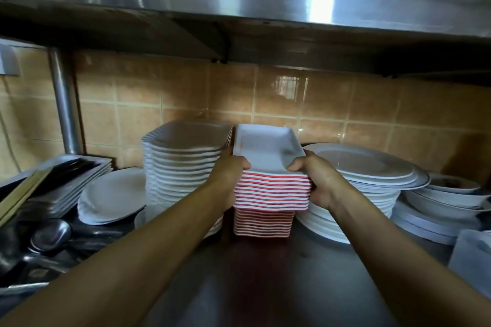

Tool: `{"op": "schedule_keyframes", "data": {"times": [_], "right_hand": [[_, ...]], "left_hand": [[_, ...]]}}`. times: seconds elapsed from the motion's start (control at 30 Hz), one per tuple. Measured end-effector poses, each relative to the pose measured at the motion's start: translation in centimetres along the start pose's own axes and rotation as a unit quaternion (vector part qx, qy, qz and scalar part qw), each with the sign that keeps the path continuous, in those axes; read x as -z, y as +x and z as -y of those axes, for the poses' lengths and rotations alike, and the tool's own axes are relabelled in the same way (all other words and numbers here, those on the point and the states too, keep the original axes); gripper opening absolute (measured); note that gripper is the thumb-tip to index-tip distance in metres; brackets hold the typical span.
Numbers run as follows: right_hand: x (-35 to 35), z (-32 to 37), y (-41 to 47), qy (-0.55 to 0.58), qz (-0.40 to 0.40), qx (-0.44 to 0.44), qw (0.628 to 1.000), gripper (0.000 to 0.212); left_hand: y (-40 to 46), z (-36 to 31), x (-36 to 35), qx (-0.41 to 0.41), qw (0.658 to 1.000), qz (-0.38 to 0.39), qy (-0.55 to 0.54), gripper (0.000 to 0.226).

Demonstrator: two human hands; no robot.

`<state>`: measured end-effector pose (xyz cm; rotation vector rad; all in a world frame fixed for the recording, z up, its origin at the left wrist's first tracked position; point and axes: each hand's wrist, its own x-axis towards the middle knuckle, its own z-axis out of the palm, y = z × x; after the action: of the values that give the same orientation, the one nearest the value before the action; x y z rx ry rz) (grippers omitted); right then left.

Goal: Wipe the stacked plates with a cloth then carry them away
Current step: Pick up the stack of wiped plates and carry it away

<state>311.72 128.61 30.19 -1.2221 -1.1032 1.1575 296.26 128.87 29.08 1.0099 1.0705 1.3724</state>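
Sitting between both hands [276,183]: plates [272,191]

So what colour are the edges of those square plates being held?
Red and white stripes along the stacked plates, white on top; seen in the head view.

Tight at the sides, open in front

Tall white plates [183,159] crowd the left, round plates [372,167] crowd the right, a shelf [239,42] hangs above; the near worktop [265,279] is bare.
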Motion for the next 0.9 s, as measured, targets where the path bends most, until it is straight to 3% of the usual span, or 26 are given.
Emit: {"op": "schedule_keyframes", "data": {"times": [0.27,0.4,0.43,0.47,0.53,0.57,0.6,0.67,0.77,0.9], "right_hand": [[0.7,-0.2,-0.8,-0.01,0.048,0.005,0.999,0.035],[1.2,-1.1,-3.0,-0.084,0.036,0.097,0.991,0.039],[1.5,-1.5,-3.7,-0.171,0.003,0.17,0.971,0.055],[1.7,-2.0,-4.4,-0.291,-0.037,0.252,0.922,0.076],[1.5,-3.3,-5.2,-0.517,-0.072,0.372,0.767,0.108],[1.1,-4.1,-5.3,-0.595,-0.085,0.403,0.69,0.114],[0.6,-4.7,-5.4,-0.644,-0.098,0.413,0.636,0.115],[-0.4,-5.3,-5.1,-0.676,-0.126,0.418,0.594,0.106],[-0.7,-5.1,-3.9,-0.661,-0.181,0.478,0.55,0.072],[-0.4,-5.2,-3.0,-0.647,-0.189,0.503,0.541,0.068]], "left_hand": [[0.6,-0.1,0.1,0.053,0.998,0.0,0.015,0.033],[0.9,-0.1,0.2,0.062,0.998,0.012,0.032,0.03],[0.9,-0.2,0.1,0.063,0.997,0.013,0.038,0.028],[0.9,-0.3,0.1,0.064,0.997,0.014,0.042,0.026],[1.1,-0.4,0.0,0.067,0.997,0.012,0.044,0.021],[1.2,-0.4,0.0,0.072,0.996,0.012,0.046,0.018],[1.3,-0.4,-0.1,0.082,0.995,0.014,0.048,0.015],[1.4,-0.6,0.0,0.104,0.993,0.017,0.053,0.013],[1.7,-1.0,0.1,0.123,0.99,0.017,0.066,0.014],[1.6,-1.3,0.4,0.139,0.986,0.039,0.079,0.016]]}}
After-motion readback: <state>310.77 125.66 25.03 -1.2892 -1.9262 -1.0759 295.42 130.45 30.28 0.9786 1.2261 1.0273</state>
